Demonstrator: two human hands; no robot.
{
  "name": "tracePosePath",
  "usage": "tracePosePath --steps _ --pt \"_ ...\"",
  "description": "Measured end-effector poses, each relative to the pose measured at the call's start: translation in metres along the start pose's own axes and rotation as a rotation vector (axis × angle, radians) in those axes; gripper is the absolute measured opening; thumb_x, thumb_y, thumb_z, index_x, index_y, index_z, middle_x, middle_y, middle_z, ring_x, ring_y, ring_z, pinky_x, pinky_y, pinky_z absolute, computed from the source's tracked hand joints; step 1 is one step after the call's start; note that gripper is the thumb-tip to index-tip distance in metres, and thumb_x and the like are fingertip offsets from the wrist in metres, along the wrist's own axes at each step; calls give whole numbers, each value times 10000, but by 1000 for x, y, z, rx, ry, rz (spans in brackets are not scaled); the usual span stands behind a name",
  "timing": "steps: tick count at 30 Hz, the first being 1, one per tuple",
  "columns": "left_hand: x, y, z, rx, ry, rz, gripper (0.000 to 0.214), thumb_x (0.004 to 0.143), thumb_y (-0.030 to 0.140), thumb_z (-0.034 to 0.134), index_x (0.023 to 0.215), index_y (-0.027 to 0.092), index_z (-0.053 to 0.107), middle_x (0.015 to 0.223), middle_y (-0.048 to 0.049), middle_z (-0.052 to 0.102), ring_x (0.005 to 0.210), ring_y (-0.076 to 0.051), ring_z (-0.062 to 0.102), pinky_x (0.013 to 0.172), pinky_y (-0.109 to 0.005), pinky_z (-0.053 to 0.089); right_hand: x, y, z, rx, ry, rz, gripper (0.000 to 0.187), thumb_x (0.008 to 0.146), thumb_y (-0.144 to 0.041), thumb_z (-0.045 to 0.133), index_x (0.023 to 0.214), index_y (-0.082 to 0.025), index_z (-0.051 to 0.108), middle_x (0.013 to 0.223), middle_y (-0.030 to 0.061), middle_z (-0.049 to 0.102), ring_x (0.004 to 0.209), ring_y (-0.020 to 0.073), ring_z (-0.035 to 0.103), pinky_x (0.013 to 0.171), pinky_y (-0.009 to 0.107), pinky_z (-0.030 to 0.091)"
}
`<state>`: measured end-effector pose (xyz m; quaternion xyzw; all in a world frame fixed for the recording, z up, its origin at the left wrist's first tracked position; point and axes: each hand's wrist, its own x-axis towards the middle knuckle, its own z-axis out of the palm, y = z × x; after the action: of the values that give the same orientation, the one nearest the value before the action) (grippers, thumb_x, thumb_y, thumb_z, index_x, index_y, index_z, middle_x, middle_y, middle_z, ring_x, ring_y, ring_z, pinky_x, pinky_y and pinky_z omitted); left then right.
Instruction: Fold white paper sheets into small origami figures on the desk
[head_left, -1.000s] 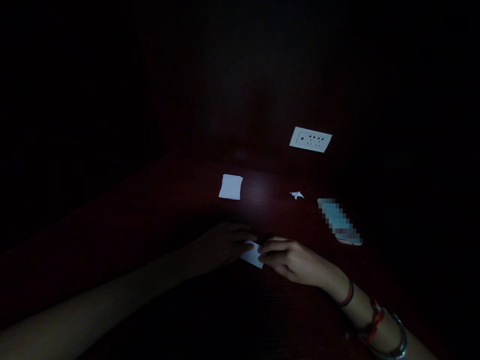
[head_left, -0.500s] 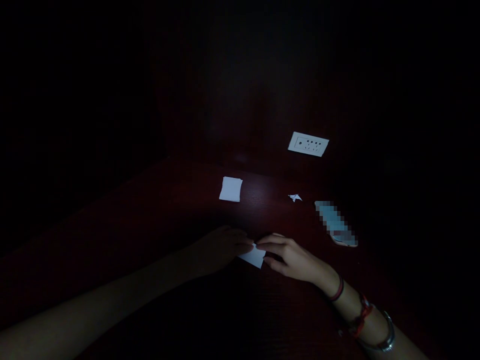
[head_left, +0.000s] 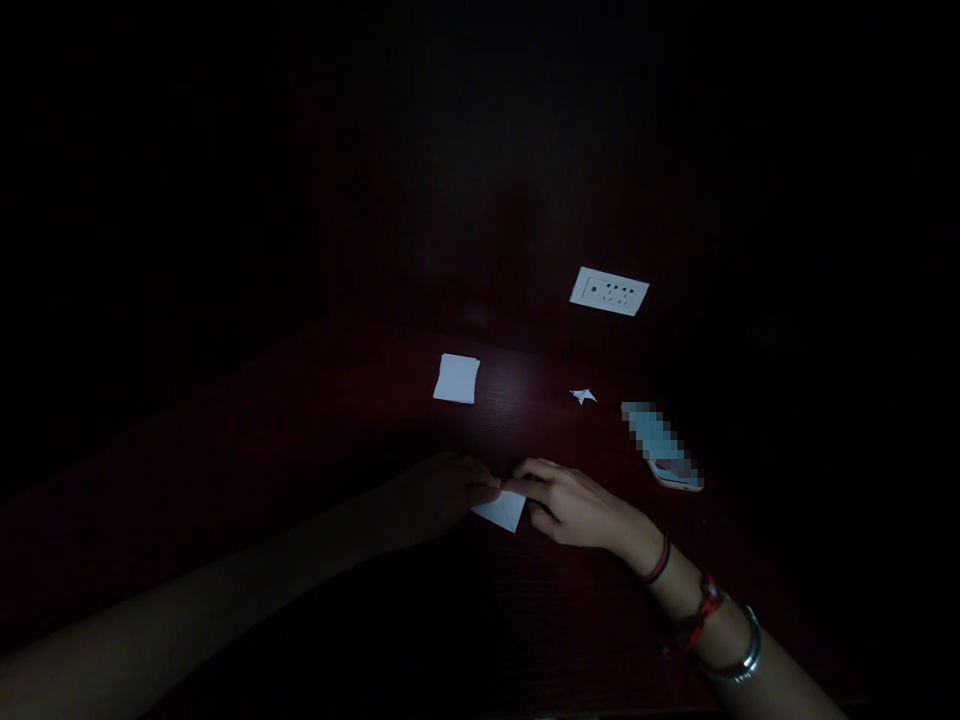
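Observation:
The scene is very dark. A small white piece of paper (head_left: pixel 501 511) lies on the dark red table (head_left: pixel 300 430) between my hands. My left hand (head_left: pixel 439 492) rests on its left edge with fingers curled down onto it. My right hand (head_left: pixel 574 505) pinches the paper's upper right edge, fingertips meeting those of the left hand. Red cords and a metal bangle circle my right wrist.
A stack of white paper squares (head_left: pixel 457 379) lies further back on the table. A tiny folded white paper figure (head_left: pixel 583 396) sits to the right, beside a phone (head_left: pixel 661 446). A white wall socket (head_left: pixel 609 291) is behind them.
My right hand has slid left and up along the paper until its fingertips meet my left hand's. The visible part of the paper has shrunk to a pointed shape.

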<state>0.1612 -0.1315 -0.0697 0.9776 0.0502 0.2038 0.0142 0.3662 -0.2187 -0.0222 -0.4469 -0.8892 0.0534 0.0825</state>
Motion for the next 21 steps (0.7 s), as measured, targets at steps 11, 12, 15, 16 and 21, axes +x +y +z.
tracePosePath --steps 11,12,15,16,21 --pt "-1 -2 1 14 -49 -26 397 785 91 419 1145 258 409 1126 -13 502 1023 -171 427 838 -333 320 -8 5 -3 0 -15 -11 386 723 -71 403 1069 -200 518 1007 28 524 908 147 479 815 267 391" --pt "-1 -2 0 11 -60 -30 411 777 84 422 1149 258 404 1138 -11 493 1033 -174 418 844 -338 314 -10 5 -4 1 -18 -10 388 723 -72 405 1070 -202 519 1002 25 530 904 146 482 812 265 393" --pt "-2 0 -5 -5 -83 -25 445 762 70 428 1164 256 386 1166 -8 474 1058 -183 394 863 -347 295 -14 5 -5 6 -22 -7 370 729 -75 400 1047 -205 536 972 21 548 875 140 498 789 258 403" --pt "-2 0 -6 -9 -89 -30 452 761 66 426 1169 256 381 1171 -8 470 1062 -183 391 867 -348 291 -15 6 -6 5 -19 -6 355 732 -77 399 1028 -203 548 952 22 555 865 139 502 782 256 404" --pt "-3 0 -3 -18 -91 -39 448 767 67 417 1169 260 378 1173 -8 467 1059 -183 393 872 -351 296 -21 15 -3 -11 18 46 289 747 -94 400 957 -183 579 893 33 565 808 135 518 745 254 411"
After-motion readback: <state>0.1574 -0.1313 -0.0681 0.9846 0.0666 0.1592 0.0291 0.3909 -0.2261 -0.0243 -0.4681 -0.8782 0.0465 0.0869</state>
